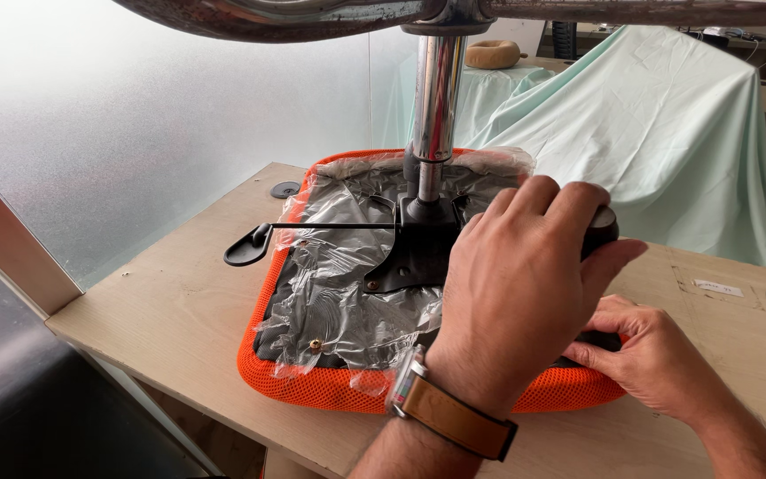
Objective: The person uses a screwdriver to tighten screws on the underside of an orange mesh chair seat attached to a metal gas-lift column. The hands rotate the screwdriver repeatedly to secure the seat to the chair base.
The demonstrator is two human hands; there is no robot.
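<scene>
One orange mesh chair seat [330, 386] wrapped in clear plastic lies upside down on one pale wooden counter [170, 310], with one chrome gas-lift column [434, 98] and one black paddle lever [248, 247]. Two hands work at it, the left hand [516, 284] wearing one brown-strapped wristwatch [445, 412] and the right hand [658, 355] bare. Two round black cable grommets [285, 190] sit in the counter, and one tan ring-shaped cushion [494, 53] lies behind.

The upturned chair seat [330, 377] lies on the desk [179, 310], near its front edge. A chrome column [434, 98] stands up from the seat's middle. A lever [250, 247] reaches left over the desk. Behind, a draped cloth [667, 133] covers furniture.
</scene>
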